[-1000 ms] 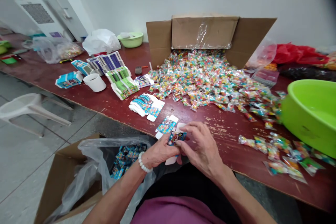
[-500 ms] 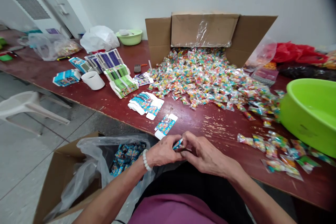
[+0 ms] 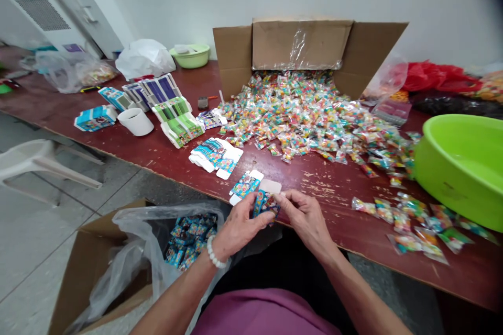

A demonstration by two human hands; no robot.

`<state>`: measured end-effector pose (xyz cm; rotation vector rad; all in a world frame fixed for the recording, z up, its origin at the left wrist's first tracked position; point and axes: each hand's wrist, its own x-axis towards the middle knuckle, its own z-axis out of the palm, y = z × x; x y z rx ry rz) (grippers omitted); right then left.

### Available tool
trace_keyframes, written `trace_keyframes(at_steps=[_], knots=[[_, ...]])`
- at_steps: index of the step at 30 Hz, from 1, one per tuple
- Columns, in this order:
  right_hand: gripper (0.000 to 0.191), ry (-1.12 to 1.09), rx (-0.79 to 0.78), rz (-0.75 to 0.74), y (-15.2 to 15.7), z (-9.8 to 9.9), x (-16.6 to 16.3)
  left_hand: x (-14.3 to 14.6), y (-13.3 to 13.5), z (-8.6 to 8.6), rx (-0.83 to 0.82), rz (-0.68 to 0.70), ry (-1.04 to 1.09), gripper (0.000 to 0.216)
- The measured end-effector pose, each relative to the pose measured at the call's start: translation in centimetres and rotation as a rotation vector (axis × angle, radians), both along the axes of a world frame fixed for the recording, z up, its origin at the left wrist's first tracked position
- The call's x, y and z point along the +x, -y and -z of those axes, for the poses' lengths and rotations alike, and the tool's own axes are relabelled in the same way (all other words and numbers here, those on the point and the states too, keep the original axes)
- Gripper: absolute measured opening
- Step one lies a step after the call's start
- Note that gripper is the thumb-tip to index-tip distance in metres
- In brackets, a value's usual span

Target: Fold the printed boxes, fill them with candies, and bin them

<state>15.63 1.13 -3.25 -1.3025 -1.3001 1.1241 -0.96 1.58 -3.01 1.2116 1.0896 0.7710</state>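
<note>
Both of my hands grip one small blue printed carton (image 3: 265,203) at the table's near edge. My left hand (image 3: 239,225), with a white bead bracelet at the wrist, pinches its left side. My right hand (image 3: 304,216) pinches its right side, and the carton's white flap stands open at the top. A flat unfolded carton (image 3: 244,187) lies on the table just behind it. A large heap of small colourful candy packets (image 3: 302,115) spills from an open cardboard box (image 3: 306,47) at the back.
A bright green basin (image 3: 459,167) stands at the right, with loose candy packets (image 3: 408,225) in front of it. Stacks of flat cartons (image 3: 176,120) and a white cup (image 3: 135,121) lie at the left. On the floor, a bag-lined cardboard box (image 3: 118,251) holds finished cartons. A white plastic chair (image 3: 35,159) stands left.
My hands dropped toward the table edge with the carton, then rose again. The carton's white top flap now stands open between my fingers.
</note>
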Motion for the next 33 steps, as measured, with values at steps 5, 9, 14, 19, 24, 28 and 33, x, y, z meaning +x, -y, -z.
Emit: trace_keyframes(at_steps=[5, 9, 14, 19, 24, 28, 33], knots=[[0.037, -0.142, -0.048, 0.007, 0.1, -0.1, -0.2, 0.3, 1.3, 0.0, 0.023, -0.148, 0.119, 0.066], [0.046, -0.325, -0.065, 0.050, 0.6, 0.3, -1.3, 0.6, 1.7, -0.2, 0.045, -0.173, 0.182, 0.071], [0.026, -0.315, -0.060, 0.026, 0.5, 0.4, -1.2, 0.2, 1.4, 0.1, 0.069, -0.109, 0.192, 0.041], [0.031, -0.367, -0.239, -0.044, -0.3, 0.6, -0.3, -0.2, 1.1, 0.3, 0.044, -0.102, 0.164, 0.030], [0.041, -0.432, -0.215, -0.061, -0.7, 0.3, 0.2, -0.4, 1.0, 0.5, 0.089, -0.075, 0.114, 0.026], [0.026, -0.263, -0.117, -0.168, -0.7, -0.1, 0.6, -0.3, 1.2, 0.2, 0.004, -0.129, 0.231, 0.038], [0.022, -0.113, 0.025, -0.139, -0.3, -0.2, 0.6, 0.2, 1.5, -0.1, -0.313, 0.013, 0.419, 0.048]])
